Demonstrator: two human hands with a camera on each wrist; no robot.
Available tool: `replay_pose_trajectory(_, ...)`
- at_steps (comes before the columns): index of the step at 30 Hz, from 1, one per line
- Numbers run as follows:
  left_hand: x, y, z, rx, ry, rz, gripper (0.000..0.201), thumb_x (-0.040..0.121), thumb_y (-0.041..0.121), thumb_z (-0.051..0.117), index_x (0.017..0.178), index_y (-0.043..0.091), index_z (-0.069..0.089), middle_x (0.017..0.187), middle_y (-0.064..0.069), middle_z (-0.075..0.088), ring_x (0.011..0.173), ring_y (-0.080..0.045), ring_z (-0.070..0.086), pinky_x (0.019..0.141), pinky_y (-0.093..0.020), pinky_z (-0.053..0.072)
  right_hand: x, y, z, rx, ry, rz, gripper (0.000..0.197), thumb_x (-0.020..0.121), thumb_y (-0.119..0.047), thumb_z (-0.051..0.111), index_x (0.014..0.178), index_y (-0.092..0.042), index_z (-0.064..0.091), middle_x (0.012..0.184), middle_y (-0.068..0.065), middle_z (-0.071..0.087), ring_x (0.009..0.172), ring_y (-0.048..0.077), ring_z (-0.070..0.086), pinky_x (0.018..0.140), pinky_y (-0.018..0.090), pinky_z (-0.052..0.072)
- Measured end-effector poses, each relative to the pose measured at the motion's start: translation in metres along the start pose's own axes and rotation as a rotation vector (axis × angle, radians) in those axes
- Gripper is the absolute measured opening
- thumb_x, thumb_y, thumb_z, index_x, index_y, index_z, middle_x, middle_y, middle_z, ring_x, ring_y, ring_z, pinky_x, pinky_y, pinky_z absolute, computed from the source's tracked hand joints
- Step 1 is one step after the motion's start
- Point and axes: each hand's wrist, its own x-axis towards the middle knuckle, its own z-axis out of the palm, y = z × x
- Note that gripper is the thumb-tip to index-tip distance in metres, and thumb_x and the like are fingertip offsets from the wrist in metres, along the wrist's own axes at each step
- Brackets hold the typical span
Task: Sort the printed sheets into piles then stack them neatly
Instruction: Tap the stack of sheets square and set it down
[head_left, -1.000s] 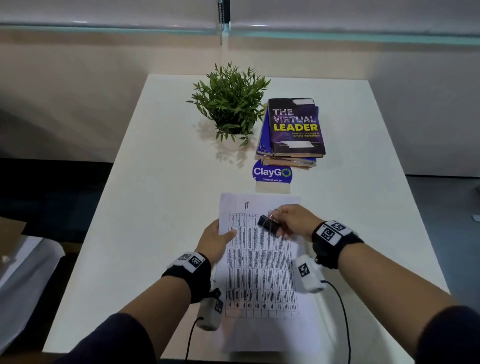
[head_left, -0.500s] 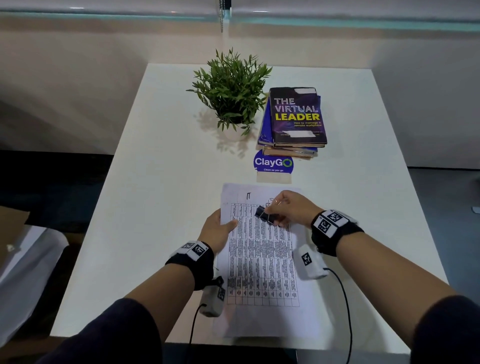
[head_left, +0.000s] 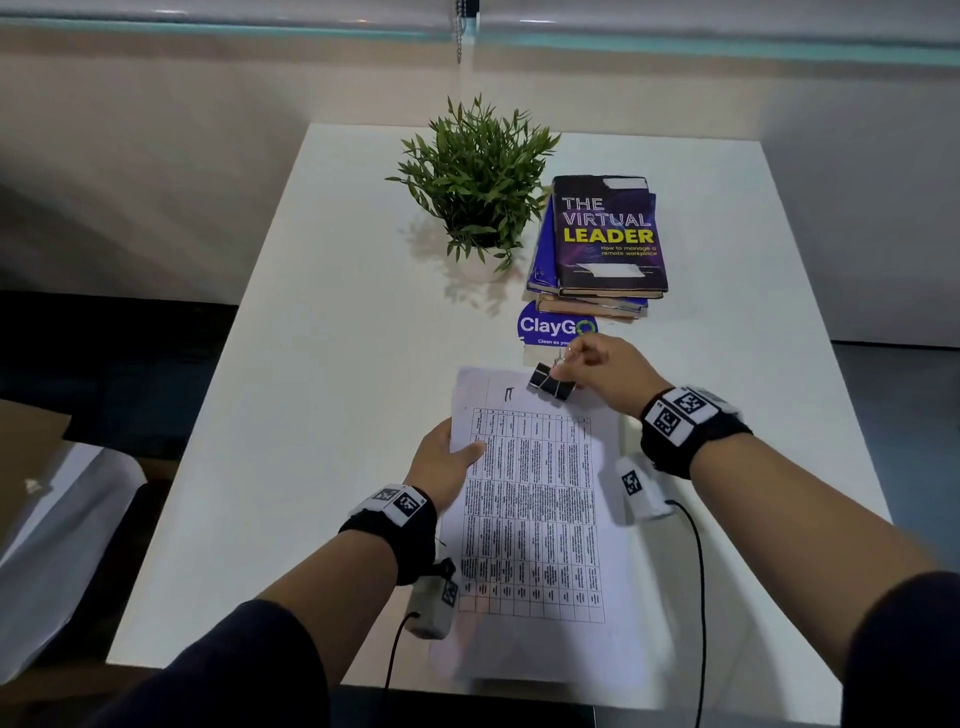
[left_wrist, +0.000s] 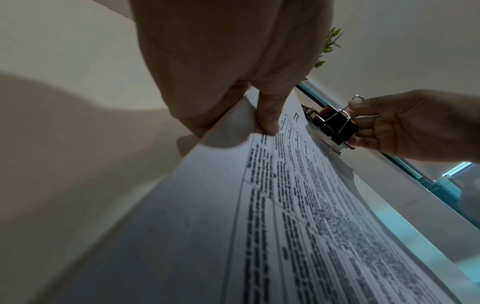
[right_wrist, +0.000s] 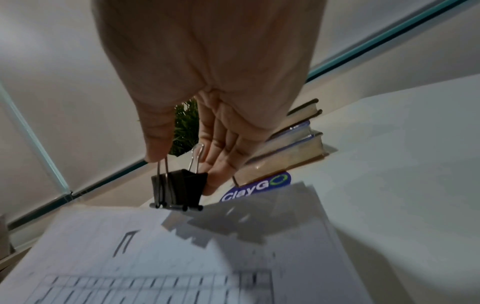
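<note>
Left hand: the left hand (head_left: 445, 464) grips the left edge of the printed sheets (head_left: 535, 519), thumb pressed on top and the other fingers curled beneath, just as it did a second ago.
Printed sheets: one bundle with a printed table on the top page, lying near the near edge of the white table (head_left: 322, 364), between the two forearms; its far end is a little raised.
Binder clip: the black binder clip (head_left: 550, 383) now sits at the far right edge of the bundle; a second ago it was over the top rows of the table, nearer the person. Whether it touches the paper I cannot tell; in the right wrist view it appears just clear of the edge.
Right hand: the right hand (head_left: 602, 371) pinches the clip's wire handles between thumb and fingers.
Meaning for the task: the clip seems to be coming off, so the sheets are probably about to be loose; sorting into piles has not begun.
Far side: a potted plant (head_left: 475, 182), then to its right a stack of books (head_left: 605, 244) with a blue ClayGo sign (head_left: 550, 327) in front.
</note>
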Motion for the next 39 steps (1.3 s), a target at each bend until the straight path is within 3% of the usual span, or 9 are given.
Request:
replay_pose_trajectory(4,0.001,-0.002,0.001,-0.013,0.012,-0.002,0.02,0.097,0.018,0.056,0.104,0.036,0.058,0.099,0.018,0.065,0.093,0.001,0.06,0.086,-0.029,0.044,0.012,-0.01,-0.01,-0.147,-0.01,-0.1,0.022,0.083,-0.022,0.076,0.09,-0.008,0.06,0.091,0.018,0.069,0.078,0.023,0.063,0.079,0.038,0.052)
replay_pose_trajectory(7,0.001,-0.004,0.001,-0.015,0.013,-0.005,0.021,0.097,0.019,0.056,0.102,0.039,0.059,0.101,0.02,0.065,0.096,0.001,0.06,0.083,-0.027,0.044,0.014,-0.018,-0.011,-0.266,-0.063,-0.158,0.022,0.084,-0.022,0.076,0.091,-0.008,0.06,0.088,0.009,0.071,0.082,0.023,0.067,0.076,0.032,0.051)
replay_pose_trajectory(12,0.003,-0.006,0.002,-0.02,0.023,-0.006,0.021,0.097,0.018,0.056,0.112,0.032,0.06,0.105,0.014,0.067,0.097,0.001,0.061,0.082,-0.025,0.044,0.02,-0.025,-0.012,-0.393,-0.141,-0.245,0.022,0.083,-0.018,0.077,0.085,-0.011,0.056,0.09,0.005,0.071,0.087,0.024,0.068,0.082,0.043,0.055)
replay_pose_trajectory(21,0.007,-0.019,0.006,-0.001,0.075,0.025,0.026,0.096,0.02,0.056,0.122,0.023,0.062,0.108,0.008,0.071,0.1,-0.008,0.066,0.087,-0.032,0.052,0.039,-0.04,-0.023,-0.41,-0.332,-0.181,0.028,0.08,-0.018,0.08,0.085,-0.004,0.056,0.097,0.009,0.071,0.094,0.022,0.07,0.09,0.046,0.053)
replay_pose_trajectory(26,0.007,-0.019,0.008,-0.027,0.077,0.038,0.027,0.097,0.019,0.056,0.123,0.022,0.061,0.11,0.006,0.071,0.103,-0.009,0.066,0.088,-0.03,0.052,0.048,-0.043,-0.025,-0.355,-0.443,-0.078,0.025,0.079,-0.017,0.081,0.082,-0.007,0.058,0.095,0.013,0.073,0.089,0.031,0.07,0.092,0.052,0.054)
replay_pose_trajectory(29,0.008,-0.019,0.008,-0.034,0.087,0.028,0.027,0.096,0.018,0.055,0.123,0.021,0.061,0.11,0.005,0.071,0.103,-0.012,0.066,0.09,-0.033,0.052,0.05,-0.043,-0.025,-0.298,-0.491,-0.015,0.018,0.082,-0.017,0.078,0.092,-0.011,0.064,0.083,0.002,0.074,0.083,0.02,0.069,0.094,0.049,0.054)
replay_pose_trajectory(32,0.009,-0.021,0.008,-0.014,0.083,0.029,0.026,0.096,0.018,0.055,0.122,0.021,0.061,0.11,0.004,0.071,0.103,-0.014,0.066,0.09,-0.036,0.053,0.041,-0.049,-0.027,-0.445,-0.51,0.0,0.034,0.089,-0.032,0.07,0.119,-0.018,0.065,0.082,-0.018,0.071,0.085,0.002,0.063,0.091,0.031,0.047)
replay_pose_trajectory(36,0.01,-0.021,0.005,-0.037,0.072,0.022,0.024,0.096,0.021,0.056,0.119,0.027,0.06,0.11,0.007,0.069,0.104,-0.012,0.065,0.089,-0.034,0.053,0.019,-0.029,-0.033,-0.421,-0.344,0.094,0.083,0.083,-0.062,0.061,0.151,-0.023,0.035,0.133,-0.009,0.062,0.125,0.013,0.051,0.111,0.035,0.034)
replay_pose_trajectory(39,0.006,-0.017,0.001,-0.07,0.046,0.01,0.026,0.096,0.023,0.058,0.121,0.029,0.057,0.112,0.009,0.068,0.105,-0.009,0.063,0.083,-0.023,0.049,-0.014,0.017,-0.033,-0.083,-0.06,0.221,0.081,0.085,-0.061,0.061,0.151,-0.023,0.033,0.139,-0.002,0.051,0.123,0.016,0.05,0.109,0.038,0.038)
